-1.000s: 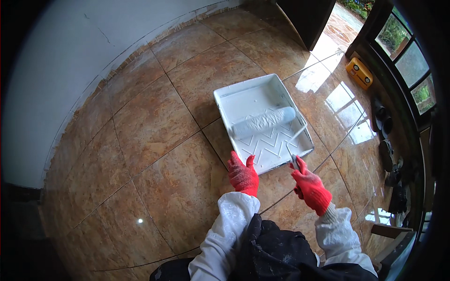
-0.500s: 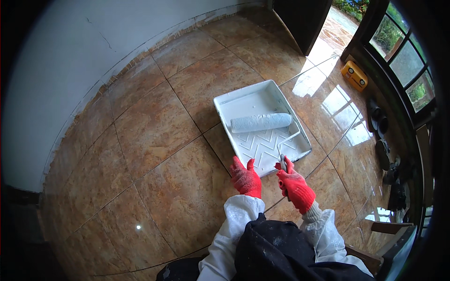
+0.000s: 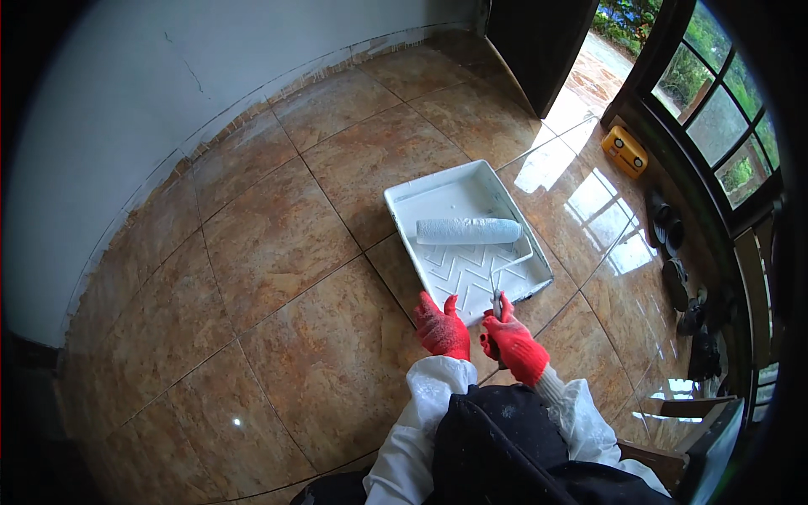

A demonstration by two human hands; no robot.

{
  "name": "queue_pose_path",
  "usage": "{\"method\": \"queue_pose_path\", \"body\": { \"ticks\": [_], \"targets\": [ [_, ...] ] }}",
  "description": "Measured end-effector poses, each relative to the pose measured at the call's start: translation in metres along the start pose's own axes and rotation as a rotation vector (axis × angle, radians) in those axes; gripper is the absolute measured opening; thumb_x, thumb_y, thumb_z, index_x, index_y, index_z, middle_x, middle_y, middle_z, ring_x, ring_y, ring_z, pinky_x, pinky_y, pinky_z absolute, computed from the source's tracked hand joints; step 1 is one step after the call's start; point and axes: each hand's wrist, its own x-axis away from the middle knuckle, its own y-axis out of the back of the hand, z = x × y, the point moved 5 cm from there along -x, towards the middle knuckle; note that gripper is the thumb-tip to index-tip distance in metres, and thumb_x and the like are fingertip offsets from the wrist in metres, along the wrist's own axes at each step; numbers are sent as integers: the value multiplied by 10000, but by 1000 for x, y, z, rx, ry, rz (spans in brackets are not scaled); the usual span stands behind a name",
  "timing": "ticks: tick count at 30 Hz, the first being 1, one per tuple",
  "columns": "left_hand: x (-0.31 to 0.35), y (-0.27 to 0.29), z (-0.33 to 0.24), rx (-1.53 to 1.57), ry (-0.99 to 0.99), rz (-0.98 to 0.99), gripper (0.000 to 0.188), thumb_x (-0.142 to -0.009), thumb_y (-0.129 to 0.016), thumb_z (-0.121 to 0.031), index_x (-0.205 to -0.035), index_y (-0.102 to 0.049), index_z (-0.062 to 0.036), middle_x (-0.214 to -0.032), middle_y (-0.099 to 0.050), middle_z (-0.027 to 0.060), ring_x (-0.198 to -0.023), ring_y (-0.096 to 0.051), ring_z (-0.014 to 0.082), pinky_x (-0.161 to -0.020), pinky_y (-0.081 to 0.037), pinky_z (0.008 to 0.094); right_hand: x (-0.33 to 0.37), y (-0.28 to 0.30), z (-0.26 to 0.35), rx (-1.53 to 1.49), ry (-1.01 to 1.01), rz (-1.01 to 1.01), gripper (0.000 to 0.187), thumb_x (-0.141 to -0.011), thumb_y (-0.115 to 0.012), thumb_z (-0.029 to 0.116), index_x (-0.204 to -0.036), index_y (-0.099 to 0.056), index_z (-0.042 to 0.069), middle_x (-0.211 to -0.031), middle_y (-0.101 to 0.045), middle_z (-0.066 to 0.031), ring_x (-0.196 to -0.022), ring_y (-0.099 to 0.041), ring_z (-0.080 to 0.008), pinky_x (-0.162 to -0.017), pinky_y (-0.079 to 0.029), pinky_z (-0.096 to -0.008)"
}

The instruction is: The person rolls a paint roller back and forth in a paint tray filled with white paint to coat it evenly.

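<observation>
A white paint tray (image 3: pixel 404 192) with a ribbed slope lies on the tiled floor in front of me. My left hand (image 3: pixel 443 326), in a red glove, grips its near left corner, the thumb over the rim and the fingers outside. My right hand (image 3: pixel 513 343), also red-gloved, is wrapped round the grey handle of a paint roller (image 3: pixel 468 231). The roller's thick sleeve, coated in white paint, lies across the middle of the tray, above the zigzag ribs. Its wire frame bends back along the right side to the handle.
Brown tiles (image 3: pixel 278 311) spread around the tray, meeting a pale wall (image 3: pixel 143 93) at left. A dark door (image 3: pixel 539 50) stands open at the back. Along the right are a yellow case (image 3: pixel 624 152), several dark shoes (image 3: pixel 673 282), a paned window (image 3: pixel 718 126) and a wooden piece (image 3: pixel 686 408).
My right hand has drawn slightly left and toward me with the roller handle, and the sleeve lies more level across the tray. My left hand stays on the tray corner.
</observation>
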Motion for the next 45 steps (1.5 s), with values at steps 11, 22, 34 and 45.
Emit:
{"method": "queue_pose_path", "body": {
  "ticks": [11,22,34,45],
  "targets": [
    [1,-3,5,17,-44,-81,568,-859,-637,-474,-1206,-501,-46,-1063,-578,200,-991,-572,387,-813,-485,444,-22,-12,29,210,254,-49,579,-960,-516,210,-1483,-267,238,-1090,-572,-12,-576,-472,-103,-466,-419,-260],
    [-3,-5,10,-77,-97,-136,603,-869,-605,-514,-1212,-486,-33,-1022,-581,182,-936,-594,365,-766,-501,429,-9,19,85,422,348,-193,583,-945,-534,158,-1471,-317,284,-812,-584,-39,-528,-528,-120,-457,-423,-278],
    [-3,-5,8,-98,-111,-143,546,-892,-598,-475,-1200,-489,-37,-1020,-586,194,-926,-603,369,-761,-507,434,-28,16,92,496,389,-224,607,-932,-545,122,-1480,-308,230,-852,-605,-68,-543,-525,-136,-505,-448,-301],
    [-5,-6,12,-124,-132,-173,633,-901,-581,-486,-1327,-430,-42,-1064,-591,201,-943,-609,359,-776,-510,414,-29,28,76,483,379,-152,595,-945,-526,99,-1479,-331,274,-851,-593,-47,-542,-501,-117,-516,-449,-285]
  ]
}}
